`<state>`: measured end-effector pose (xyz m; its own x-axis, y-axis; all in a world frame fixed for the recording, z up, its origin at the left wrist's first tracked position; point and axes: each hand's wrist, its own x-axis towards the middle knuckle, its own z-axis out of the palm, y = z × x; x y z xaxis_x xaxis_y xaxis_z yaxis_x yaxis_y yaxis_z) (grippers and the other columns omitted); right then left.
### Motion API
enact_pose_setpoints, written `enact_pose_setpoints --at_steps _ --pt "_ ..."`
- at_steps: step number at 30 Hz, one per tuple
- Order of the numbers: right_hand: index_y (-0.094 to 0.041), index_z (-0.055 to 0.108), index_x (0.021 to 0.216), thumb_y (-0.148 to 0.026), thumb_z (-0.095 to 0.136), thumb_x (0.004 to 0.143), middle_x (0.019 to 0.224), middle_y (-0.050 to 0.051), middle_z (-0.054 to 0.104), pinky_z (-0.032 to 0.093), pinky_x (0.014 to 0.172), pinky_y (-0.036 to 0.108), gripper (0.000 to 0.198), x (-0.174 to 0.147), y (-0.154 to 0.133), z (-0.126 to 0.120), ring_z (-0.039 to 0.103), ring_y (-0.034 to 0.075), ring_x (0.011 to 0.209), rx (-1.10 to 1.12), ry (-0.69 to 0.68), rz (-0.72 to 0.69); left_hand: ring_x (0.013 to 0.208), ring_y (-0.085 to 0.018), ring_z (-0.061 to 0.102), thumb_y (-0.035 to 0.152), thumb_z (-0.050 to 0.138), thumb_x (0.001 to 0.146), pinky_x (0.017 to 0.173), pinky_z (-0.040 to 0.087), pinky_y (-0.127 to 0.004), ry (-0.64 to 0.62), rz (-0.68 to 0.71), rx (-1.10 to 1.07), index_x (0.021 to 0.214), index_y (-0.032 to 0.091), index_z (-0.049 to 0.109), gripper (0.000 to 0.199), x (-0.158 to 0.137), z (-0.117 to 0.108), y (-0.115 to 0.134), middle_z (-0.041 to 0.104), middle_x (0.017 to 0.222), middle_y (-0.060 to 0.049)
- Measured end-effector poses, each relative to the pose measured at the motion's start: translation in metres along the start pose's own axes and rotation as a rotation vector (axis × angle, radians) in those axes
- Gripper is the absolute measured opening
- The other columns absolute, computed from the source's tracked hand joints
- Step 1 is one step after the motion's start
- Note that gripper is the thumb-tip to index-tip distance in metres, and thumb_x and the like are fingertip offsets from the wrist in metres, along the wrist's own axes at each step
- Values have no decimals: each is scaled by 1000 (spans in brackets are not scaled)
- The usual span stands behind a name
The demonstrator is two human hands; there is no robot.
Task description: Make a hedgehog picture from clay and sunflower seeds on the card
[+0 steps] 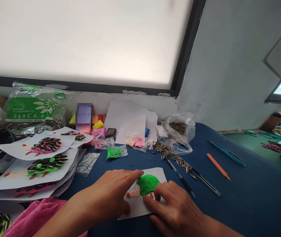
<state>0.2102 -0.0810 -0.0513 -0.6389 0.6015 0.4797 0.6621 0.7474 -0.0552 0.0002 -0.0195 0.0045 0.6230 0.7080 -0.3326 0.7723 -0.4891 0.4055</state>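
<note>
A small sheet of white paper (137, 212) lies on the blue table. On it sits a flattened dome of green modelling clay (147, 183). A pale peach clay piece (135, 191) with an orange tip adjoins its left side, and a small orange clay piece (151, 195) lies under its lower edge. My left hand (113, 194) is open over the paper's left part, its fingertips at the dome's upper left edge and the thumb apart. My right hand (171, 204) rests at the lower right, its fingers apart, one fingertip touching the dome's bottom edge. It grips nothing visible.
Left stand stacked papers with seed-covered clay hedgehogs (46, 164) and a pink cloth (37, 217). Behind are clay packets (114, 152), blank sheets (125, 121) and a bag of sunflower seeds (180, 128). Loose seeds (164, 148), pens (180, 176) and an orange tool (218, 166) lie right.
</note>
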Motion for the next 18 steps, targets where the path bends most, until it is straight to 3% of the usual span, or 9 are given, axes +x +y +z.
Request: enact_pose_setpoints --at_steps 9,18 --pt "-13 61 111 -15 50 91 80 7 60 38 58 30 24 -4 3 4 49 18 66 -34 56 -66 132 -29 48 4 67 65 107 40 -38 -14 -16 10 145 25 42 87 0 -4 4 52 145 -7" --pt "-17 61 105 -19 52 88 84 7 59 39 61 30 20 -2 1 4 49 19 69 -21 0 -37 131 -30 49 3 66 65 107 40 -40 -30 -19 28 145 24 42 86 -2 -7 8 51 145 -8"
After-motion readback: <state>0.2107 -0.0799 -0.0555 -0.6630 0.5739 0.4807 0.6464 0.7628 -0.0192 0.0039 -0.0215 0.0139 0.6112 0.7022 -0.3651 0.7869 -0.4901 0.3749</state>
